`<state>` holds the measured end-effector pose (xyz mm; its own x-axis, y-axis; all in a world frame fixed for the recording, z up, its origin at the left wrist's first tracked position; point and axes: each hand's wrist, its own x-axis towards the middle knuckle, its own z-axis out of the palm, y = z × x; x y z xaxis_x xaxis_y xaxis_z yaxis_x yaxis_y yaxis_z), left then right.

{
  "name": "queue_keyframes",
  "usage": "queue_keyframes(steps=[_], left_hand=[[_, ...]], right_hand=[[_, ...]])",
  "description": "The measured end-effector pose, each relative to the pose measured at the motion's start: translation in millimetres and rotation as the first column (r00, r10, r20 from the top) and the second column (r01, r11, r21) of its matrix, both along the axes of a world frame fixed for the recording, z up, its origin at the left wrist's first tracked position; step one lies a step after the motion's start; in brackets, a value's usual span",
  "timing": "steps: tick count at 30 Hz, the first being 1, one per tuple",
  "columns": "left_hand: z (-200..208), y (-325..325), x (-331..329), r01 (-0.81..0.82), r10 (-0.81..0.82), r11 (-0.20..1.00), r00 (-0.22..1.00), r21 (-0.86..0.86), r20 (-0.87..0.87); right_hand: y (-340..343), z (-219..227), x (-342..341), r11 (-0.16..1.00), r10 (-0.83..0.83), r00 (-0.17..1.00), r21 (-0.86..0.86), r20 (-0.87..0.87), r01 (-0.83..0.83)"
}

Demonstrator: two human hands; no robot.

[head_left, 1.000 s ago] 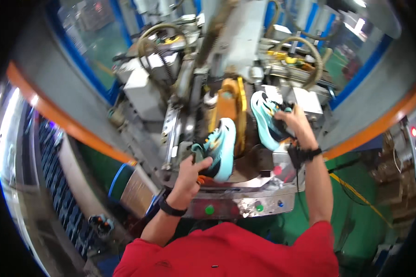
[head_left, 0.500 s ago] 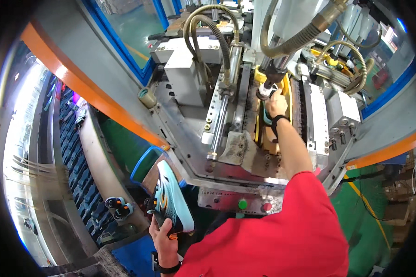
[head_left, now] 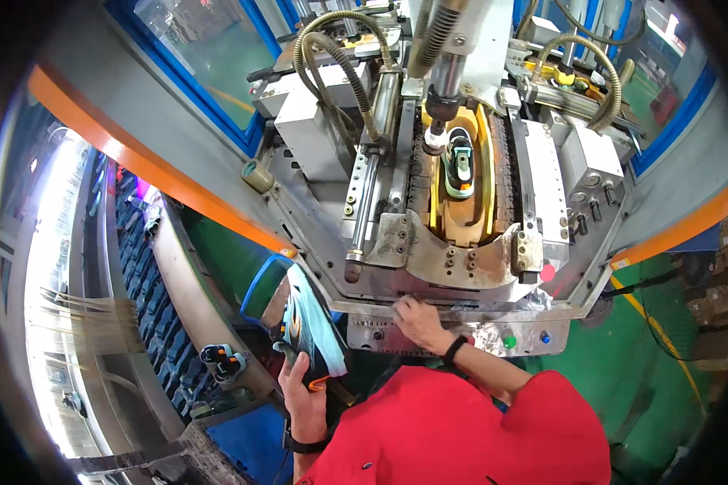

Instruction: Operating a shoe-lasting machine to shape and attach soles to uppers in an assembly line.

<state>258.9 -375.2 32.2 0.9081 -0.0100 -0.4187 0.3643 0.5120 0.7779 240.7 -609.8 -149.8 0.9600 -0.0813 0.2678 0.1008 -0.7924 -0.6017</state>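
My left hand point(head_left: 303, 396) grips a sneaker point(head_left: 311, 323) by its heel end, toe pointing up. The sneaker is light blue and white with black and orange parts. My right hand point(head_left: 421, 323) is over the front control panel point(head_left: 469, 335), its fingers curled together. Nothing shows in that hand, though its underside is hidden. Beyond it, in the press, another shoe point(head_left: 461, 162) with black, mint and orange parts lies between yellow side pads point(head_left: 487, 178). A vertical press rod point(head_left: 445, 93) comes down beside this shoe, near its far end.
A green button point(head_left: 510, 342) and a blue button point(head_left: 545, 337) sit on the panel. On the left, a conveyor point(head_left: 150, 307) runs past, with a dark shoe point(head_left: 222, 362) at its edge. Hoses point(head_left: 332, 48) arch over the press. An orange-edged frame point(head_left: 154, 170) flanks it.
My right hand has let go of the shoe in the press and come back to the front panel. The sneaker stays in my left hand. The view has shifted slightly.
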Motion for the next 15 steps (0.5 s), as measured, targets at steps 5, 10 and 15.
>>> queue_keyframes(steps=[5, 10, 15], left_hand=[[15, -27, -39, 0.062, -0.064, 0.992, 0.998, 0.111, 0.008], [9, -44, -73, 0.132, -0.13, 0.984, 0.991, 0.118, -0.026], [-3, -46, -122, -0.519, -0.689, 0.078, 0.589, 0.851, 0.422]], right_hand=[[-1, -101, -12, 0.997, 0.011, 1.0, -0.081, -0.027, -0.013], [-11, -71, -21, 0.999, 0.011, 1.0, 0.051, -0.026, -0.009], [-15, -18, -64, 0.936, 0.019, 0.998, 0.35, 0.065, -0.041]])
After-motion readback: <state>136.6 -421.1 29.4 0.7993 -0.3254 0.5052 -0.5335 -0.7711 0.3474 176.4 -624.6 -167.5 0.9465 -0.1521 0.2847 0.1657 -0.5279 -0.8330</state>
